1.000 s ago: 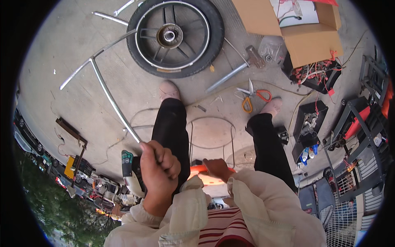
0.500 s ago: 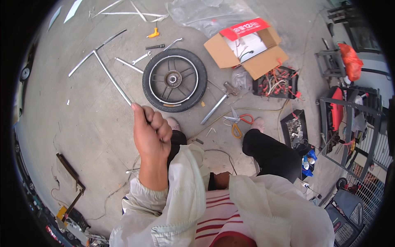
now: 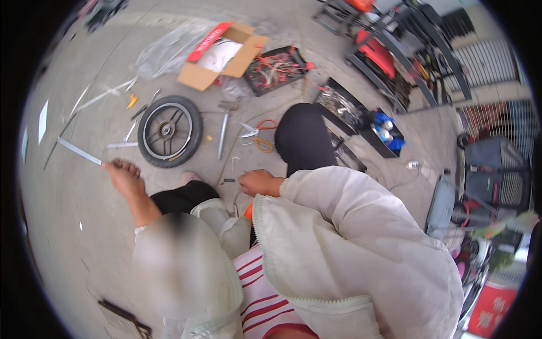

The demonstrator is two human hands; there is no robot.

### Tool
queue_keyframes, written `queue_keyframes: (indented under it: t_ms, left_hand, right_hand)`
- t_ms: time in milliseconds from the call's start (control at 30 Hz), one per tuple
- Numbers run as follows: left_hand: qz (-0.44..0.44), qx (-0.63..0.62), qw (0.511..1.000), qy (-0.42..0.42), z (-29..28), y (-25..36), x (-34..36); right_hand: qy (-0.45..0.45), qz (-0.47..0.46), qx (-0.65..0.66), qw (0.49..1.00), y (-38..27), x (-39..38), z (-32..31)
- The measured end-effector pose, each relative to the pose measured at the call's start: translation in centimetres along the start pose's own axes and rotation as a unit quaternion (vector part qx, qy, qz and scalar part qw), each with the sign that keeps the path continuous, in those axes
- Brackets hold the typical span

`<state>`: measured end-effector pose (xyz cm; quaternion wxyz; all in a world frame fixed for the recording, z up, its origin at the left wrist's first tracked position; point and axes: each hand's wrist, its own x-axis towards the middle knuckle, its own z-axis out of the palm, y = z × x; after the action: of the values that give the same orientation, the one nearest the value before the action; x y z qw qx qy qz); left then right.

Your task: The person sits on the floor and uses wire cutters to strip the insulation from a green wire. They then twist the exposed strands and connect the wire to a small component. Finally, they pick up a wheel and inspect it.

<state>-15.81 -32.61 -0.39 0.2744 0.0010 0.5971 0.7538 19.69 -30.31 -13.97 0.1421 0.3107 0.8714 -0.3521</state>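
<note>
My left hand (image 3: 125,174) is closed round the end of a long silver T-handle wrench (image 3: 80,151), whose crossbar points away at the far left. In front of my body, my right hand (image 3: 257,182) has its fingers curled; whether anything is in them is hidden. A small dark piece (image 3: 227,181) lies on the floor just left of it. Beyond both hands a black-tyred spoked wheel (image 3: 191,131) lies flat. Right of the wheel are a hammer (image 3: 223,134) and scissors with red and orange handles (image 3: 263,144).
An open cardboard box (image 3: 195,78) sits beyond the wheel, beside a black tray of tangled wires (image 3: 257,85). Another black tray (image 3: 345,116) holds small metal parts. A dark metal rack (image 3: 435,68) stands far right. A yellow-handled tool (image 3: 132,101) lies near clear plastic sheeting (image 3: 164,53).
My view has swung round, so the wheel and box now appear further left. My right hand has come into view. The T-handle wrench stays in my left hand, now further left.
</note>
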Motion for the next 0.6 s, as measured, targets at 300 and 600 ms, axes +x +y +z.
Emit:
queue_keyframes:
  t_ms: [300,600]
  left_hand:
    - [0.047,0.072,0.995,-0.047,-0.2,0.0,-5.0]
    - [0.109,0.137,0.984,0.022,-2.2,2.5,-9.1]
  right_hand:
    - [0.169,-0.062,0.181,0.967,-6.1,-7.3,-3.5]
    - [0.245,-0.147,0.274,0.918,-8.0,-11.1,-7.1]
